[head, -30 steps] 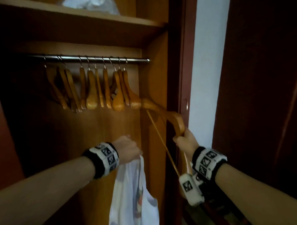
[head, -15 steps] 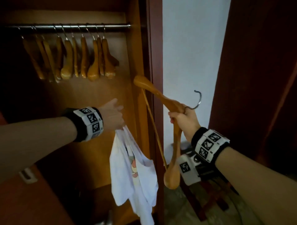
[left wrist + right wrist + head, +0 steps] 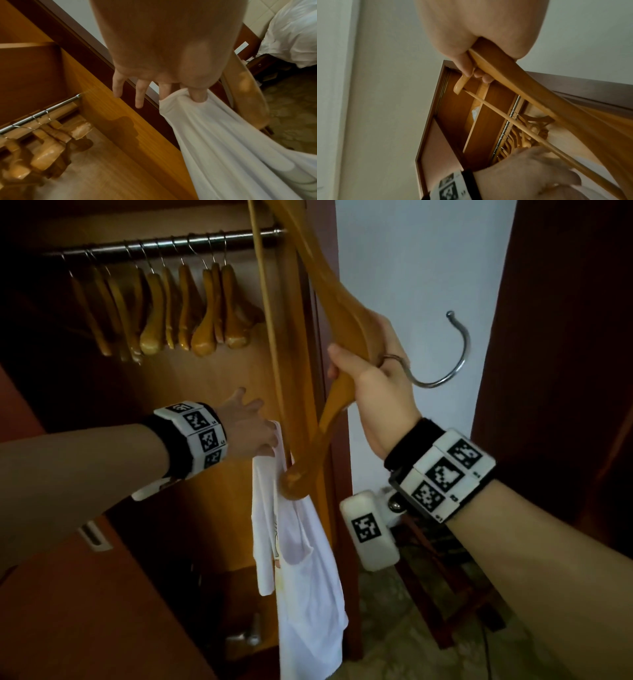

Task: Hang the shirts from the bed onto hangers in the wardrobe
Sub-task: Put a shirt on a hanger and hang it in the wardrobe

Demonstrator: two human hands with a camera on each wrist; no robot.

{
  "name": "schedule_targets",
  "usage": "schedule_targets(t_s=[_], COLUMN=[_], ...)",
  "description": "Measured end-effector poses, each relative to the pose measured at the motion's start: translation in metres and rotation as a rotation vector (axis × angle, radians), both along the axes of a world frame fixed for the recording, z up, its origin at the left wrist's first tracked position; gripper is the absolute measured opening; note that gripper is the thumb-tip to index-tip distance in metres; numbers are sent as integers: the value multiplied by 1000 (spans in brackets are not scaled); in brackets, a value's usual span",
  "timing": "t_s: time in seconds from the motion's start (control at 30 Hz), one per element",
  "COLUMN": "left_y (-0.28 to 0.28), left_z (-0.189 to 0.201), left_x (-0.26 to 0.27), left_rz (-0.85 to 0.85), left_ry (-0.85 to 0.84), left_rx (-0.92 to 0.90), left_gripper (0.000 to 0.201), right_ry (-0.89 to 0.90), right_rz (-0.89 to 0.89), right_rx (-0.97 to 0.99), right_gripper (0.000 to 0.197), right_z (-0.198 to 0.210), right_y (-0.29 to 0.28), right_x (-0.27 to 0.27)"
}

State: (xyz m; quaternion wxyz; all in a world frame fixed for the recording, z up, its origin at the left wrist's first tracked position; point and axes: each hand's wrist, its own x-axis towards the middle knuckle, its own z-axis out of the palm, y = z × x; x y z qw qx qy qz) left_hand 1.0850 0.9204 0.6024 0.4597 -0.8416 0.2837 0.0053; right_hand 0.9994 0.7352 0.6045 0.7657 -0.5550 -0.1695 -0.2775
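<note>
A white shirt [image 3: 301, 559] hangs in front of the open wardrobe. My left hand [image 3: 253, 426] pinches its top edge between thumb and forefinger, and the other fingers [image 3: 139, 94] stick out straight. My right hand [image 3: 370, 371] grips a wooden hanger [image 3: 339, 316] at its middle. The hanger stands nearly upright, with its metal hook [image 3: 448, 361] pointing right. Its lower end [image 3: 298, 484] sits against the shirt just below my left hand. In the right wrist view the hanger [image 3: 513, 83] crosses above my left hand [image 3: 530, 174].
Several empty wooden hangers [image 3: 191, 309] hang on the metal rail [image 3: 164, 246] inside the wardrobe. A dark door [image 3: 565, 371] stands at the right, with a wooden rack [image 3: 445, 594] on the floor. A bed with white linen [image 3: 291, 33] lies behind me.
My right hand lifted the hanger off the rail, pulled it out of the wardrobe and turned it upright. Its lower end has come down to the shirt in my left hand.
</note>
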Motion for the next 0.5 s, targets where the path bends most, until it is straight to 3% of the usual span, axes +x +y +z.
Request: schedule_targets(t_s=[0.17, 0.5], left_y=[0, 24], left_z=[10, 30], left_x=[-3, 12], left_rz=[43, 37], left_ry=[58, -34], left_rx=[-171, -376], left_gripper=[39, 46], right_ry=[64, 211], right_rz=[-17, -26], right_rx=[-16, -95], right_gripper=[45, 49], right_z=[-22, -76], right_y=[18, 41], right_x=[3, 13])
